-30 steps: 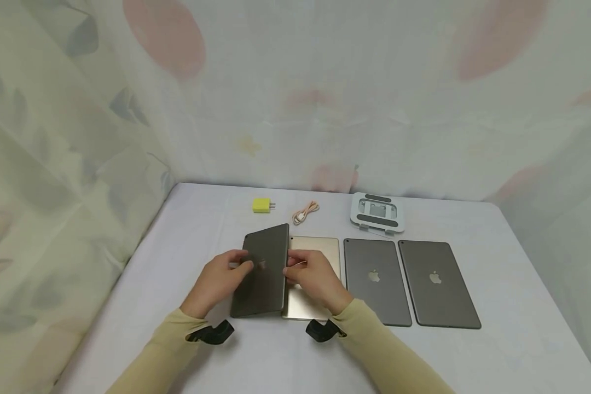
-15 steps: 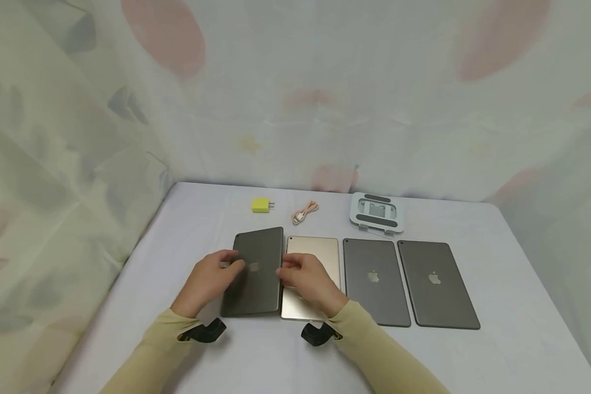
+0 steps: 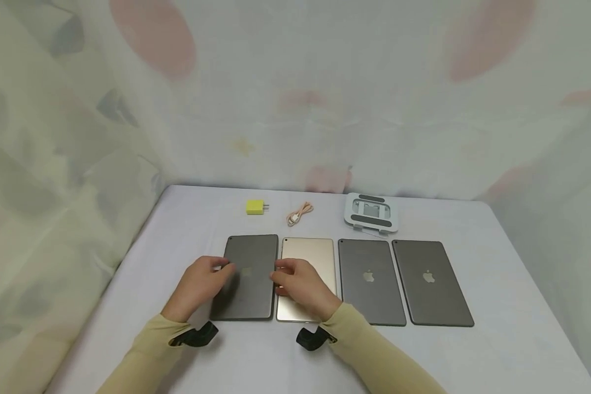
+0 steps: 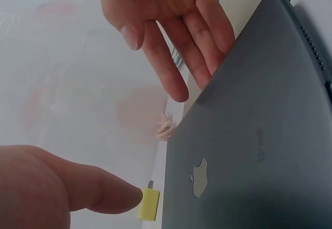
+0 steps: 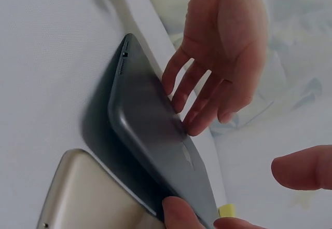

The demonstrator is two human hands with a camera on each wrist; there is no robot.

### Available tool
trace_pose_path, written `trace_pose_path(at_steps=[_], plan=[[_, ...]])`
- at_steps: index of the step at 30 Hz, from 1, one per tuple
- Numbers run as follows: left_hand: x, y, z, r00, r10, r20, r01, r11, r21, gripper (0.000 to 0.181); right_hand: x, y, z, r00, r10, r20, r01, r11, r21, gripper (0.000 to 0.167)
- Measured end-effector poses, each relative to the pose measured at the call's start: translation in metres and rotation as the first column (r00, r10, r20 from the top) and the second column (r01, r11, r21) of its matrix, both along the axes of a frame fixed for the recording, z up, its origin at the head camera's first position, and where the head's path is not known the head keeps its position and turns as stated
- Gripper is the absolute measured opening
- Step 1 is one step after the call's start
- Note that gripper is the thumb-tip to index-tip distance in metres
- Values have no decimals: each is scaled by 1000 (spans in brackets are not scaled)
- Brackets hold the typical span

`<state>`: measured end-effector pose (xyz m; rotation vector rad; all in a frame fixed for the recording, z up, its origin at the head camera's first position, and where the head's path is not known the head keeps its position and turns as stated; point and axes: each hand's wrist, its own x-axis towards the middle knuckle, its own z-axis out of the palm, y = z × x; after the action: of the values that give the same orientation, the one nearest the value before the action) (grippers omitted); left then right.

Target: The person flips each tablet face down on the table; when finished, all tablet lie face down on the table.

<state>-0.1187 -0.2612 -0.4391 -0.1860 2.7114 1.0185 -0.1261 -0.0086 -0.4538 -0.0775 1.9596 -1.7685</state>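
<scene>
A dark grey tablet (image 3: 250, 295) lies back up at the left end of a row in the head view, its right edge slightly raised over a shadow in the right wrist view (image 5: 155, 120). My left hand (image 3: 197, 284) is at its left edge, fingers touching that side, the thumb (image 4: 98, 185) held apart from the back. Fingers of my right hand (image 3: 300, 284) touch the raised right edge from below, above the gold tablet (image 3: 309, 249); the right thumb (image 5: 303, 167) stands clear of it. Both hands have loosely extended fingers.
Two more dark grey tablets, one (image 3: 369, 260) beside the gold one and another (image 3: 433, 290) further right, lie back up. Behind the row are a yellow charger plug (image 3: 255, 207), a coiled pink cable (image 3: 300, 213) and a folded white stand (image 3: 371, 213).
The leftmost dark tablet has moved left off the gold tablet and come down from a steep tilt to almost flat. Both hands have moved left and down with it, the right thumb lifting off.
</scene>
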Motion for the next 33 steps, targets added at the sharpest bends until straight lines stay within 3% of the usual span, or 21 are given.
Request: trace_pose_path(at_steps=[12,20,24,27,31,33], plan=[[-3,-4,-1,1000,-26,-14,26,1000,-10,52,5,-3,10,998,52,-36,-52,999,4,46],[-5,-1,-1,999,-39,-10,39,999,0,51,4,3,12,985,137,-104,-122,983,139,39],[-5,-2,-2,999,-49,-2,49,999,-2,53,2,13,15,967,220,-131,-195,964,182,43],[-3,-5,-3,998,-66,-20,65,998,-25,54,-2,23,19,943,264,-203,-212,946,247,44],[3,-11,-9,990,-72,-121,64,995,-74,52,-6,49,21,909,279,-311,-160,920,357,46],[7,-14,-12,981,-66,-184,51,995,-88,51,-7,68,22,891,287,-352,-118,896,429,52]])
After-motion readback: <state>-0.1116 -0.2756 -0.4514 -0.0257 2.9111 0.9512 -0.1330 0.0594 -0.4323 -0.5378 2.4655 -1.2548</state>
